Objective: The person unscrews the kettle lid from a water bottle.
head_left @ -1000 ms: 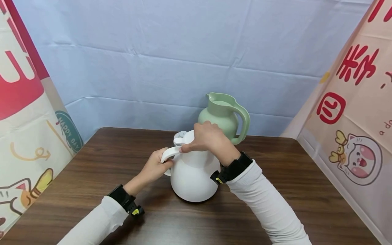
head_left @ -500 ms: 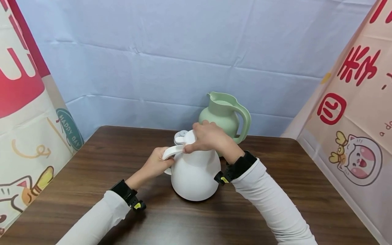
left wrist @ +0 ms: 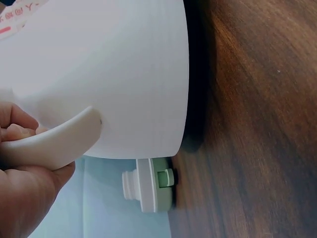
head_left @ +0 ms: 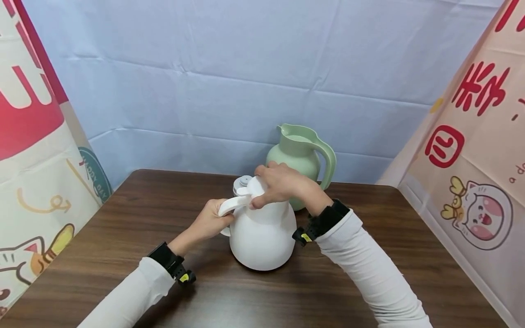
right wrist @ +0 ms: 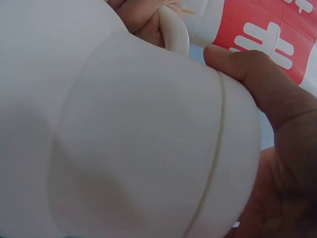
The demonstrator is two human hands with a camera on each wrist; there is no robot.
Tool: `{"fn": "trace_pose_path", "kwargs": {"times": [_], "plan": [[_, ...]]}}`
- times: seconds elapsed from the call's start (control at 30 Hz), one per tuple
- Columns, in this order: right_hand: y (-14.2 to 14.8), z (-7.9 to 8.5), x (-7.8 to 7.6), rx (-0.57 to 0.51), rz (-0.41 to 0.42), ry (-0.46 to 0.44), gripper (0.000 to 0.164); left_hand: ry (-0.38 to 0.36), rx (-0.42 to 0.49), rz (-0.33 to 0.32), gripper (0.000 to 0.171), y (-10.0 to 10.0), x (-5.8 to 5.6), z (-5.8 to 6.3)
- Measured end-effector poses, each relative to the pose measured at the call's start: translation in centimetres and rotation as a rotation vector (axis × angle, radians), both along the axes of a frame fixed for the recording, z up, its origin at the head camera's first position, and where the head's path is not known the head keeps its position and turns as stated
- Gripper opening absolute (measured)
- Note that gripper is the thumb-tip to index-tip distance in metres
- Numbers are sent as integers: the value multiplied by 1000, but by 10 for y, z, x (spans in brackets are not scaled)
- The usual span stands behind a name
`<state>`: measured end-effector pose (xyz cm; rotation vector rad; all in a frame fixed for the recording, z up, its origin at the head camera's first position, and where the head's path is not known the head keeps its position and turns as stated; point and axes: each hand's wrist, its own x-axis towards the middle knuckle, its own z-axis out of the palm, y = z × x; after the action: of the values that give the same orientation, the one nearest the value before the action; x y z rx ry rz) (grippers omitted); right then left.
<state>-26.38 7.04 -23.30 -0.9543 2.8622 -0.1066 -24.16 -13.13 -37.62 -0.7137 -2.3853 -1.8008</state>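
Observation:
A white thermos jug (head_left: pixel 262 241) stands upright on the table, its handle (head_left: pixel 234 205) pointing left. Fingers of my left hand (head_left: pixel 209 221) are curled round that handle, also in the left wrist view. From above, my right hand (head_left: pixel 283 184) grips the jug's white lid (head_left: pixel 256 186), thumb at the near side and fingers over the far side. In the right wrist view a thin seam runs between lid (right wrist: pixel 233 148) and neck, with the thumb lying across the lid's edge. The far fingertips are hidden.
Behind the white jug stands a lidless green jug (head_left: pixel 293 159), its handle to the right. A green and white stopper (left wrist: pixel 148 186) rests upside down on the brown wooden table (head_left: pixel 172 200), just behind the white jug. Cloth curtains (head_left: pixel 197 91) enclose the back and sides.
My right hand and wrist have shifted slightly right while gripping the lid, and the white tab at the lid's left edge shows less. The left hand keeps its grip on the handle.

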Motion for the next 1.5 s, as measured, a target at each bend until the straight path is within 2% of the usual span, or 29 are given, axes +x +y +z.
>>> {"fn": "trace_pose_path", "kwargs": {"times": [0.07,0.3,0.37,0.43,0.53,0.67,0.8,0.93,1.07,1.17,1.23,1.4,1.5], "plan": [[2,1,-2,-1,26,-16,77,-3,0,-5,12,1,3,3],[10,5,-7,-37,159,-98,76,-6,-12,-32,10,6,22,26],[13,6,-8,-49,197,-112,76,-15,-12,-28,10,7,23,27],[16,6,-9,-64,222,-123,76,-13,-5,-33,10,7,22,26],[18,3,-10,-78,246,-120,74,-22,10,-35,12,7,15,15],[19,-3,-8,-108,245,-72,70,-27,9,-13,17,3,6,1],[17,-12,-5,-165,236,-20,69,-5,-7,17,23,-1,5,-3],[16,-15,-2,-183,215,-22,71,-7,-5,30,24,-4,8,-1],[18,-9,1,-170,190,-66,73,-2,-9,-3,25,-1,16,13],[21,-2,2,-142,228,-88,74,-2,-20,-31,23,3,22,24],[22,2,0,-122,273,-96,73,-14,-19,-39,21,5,23,27],[24,7,-5,-129,378,-152,70,-38,0,-65,20,5,21,26],[26,6,-11,-159,445,-211,69,-39,4,-53,21,4,12,14]]}}
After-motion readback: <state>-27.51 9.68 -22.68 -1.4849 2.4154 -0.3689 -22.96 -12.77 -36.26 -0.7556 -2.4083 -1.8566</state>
